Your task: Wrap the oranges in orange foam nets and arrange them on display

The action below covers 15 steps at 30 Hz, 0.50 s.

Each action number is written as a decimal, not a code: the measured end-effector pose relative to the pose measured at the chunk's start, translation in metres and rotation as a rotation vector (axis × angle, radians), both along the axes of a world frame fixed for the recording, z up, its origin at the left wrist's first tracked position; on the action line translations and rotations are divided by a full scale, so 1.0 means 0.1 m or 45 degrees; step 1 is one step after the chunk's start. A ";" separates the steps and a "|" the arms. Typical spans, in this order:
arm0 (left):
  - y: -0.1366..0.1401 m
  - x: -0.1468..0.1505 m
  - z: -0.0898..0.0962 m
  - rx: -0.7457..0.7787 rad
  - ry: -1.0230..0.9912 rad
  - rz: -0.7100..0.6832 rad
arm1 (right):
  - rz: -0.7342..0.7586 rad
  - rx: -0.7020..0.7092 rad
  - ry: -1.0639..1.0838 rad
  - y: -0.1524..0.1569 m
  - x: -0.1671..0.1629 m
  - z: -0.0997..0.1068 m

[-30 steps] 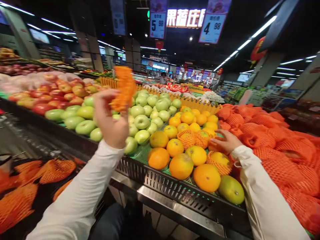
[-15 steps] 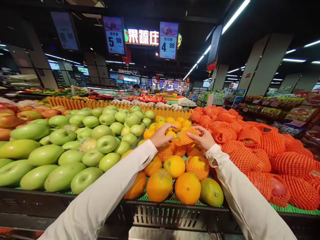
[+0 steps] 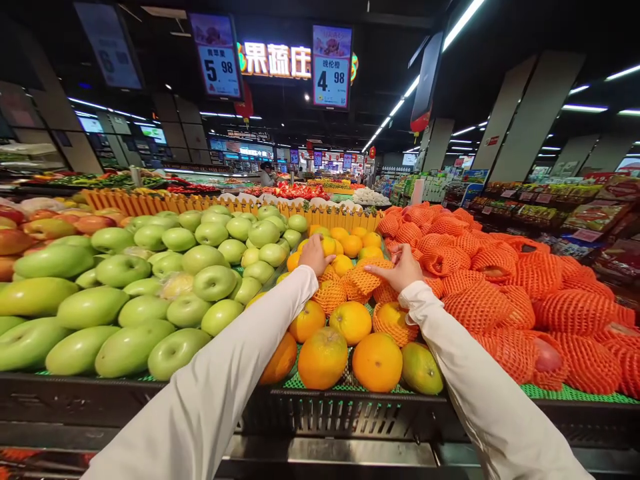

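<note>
My left hand is over the middle of the orange pile, fingers curved and thumb apart. An orange shows in the gap between them; I cannot make out whether they touch it. Across from it, my right hand has its thumb stretched out and its fingers raised apart. That thumb reaches to an orange foam net lying on the pile, with no grip closed round it. More netted fruit lies below my left hand. Bare oranges line the front of the display.
Green apples are heaped on the left, and fruit in red foam nets on the right. A black slatted edge runs along the front. Behind stands a low yellow fence. Price screens hang overhead.
My right hand's fingers have lifted and spread from the foam net. My left hand has drawn back slightly, its fingers reaching less far across the oranges. The view has shifted slightly.
</note>
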<state>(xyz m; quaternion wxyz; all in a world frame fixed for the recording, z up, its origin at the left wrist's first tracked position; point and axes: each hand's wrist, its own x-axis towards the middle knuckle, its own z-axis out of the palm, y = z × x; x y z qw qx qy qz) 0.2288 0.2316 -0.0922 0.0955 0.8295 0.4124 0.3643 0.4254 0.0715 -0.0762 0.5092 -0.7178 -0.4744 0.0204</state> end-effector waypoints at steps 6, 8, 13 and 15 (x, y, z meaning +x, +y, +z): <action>-0.09 -0.02 0.13 0.010 -0.115 0.060 | 0.129 0.054 0.102 -0.04 0.00 0.07; -0.12 -0.11 0.17 0.071 -0.347 0.009 | 0.176 0.179 0.139 -0.06 -0.02 0.11; -0.24 -0.31 0.31 0.111 -0.661 -0.189 | 0.187 0.398 0.172 -0.10 -0.04 0.16; -0.34 -0.32 0.32 0.123 -0.525 -0.342 | 0.174 0.420 0.182 -0.10 -0.03 0.16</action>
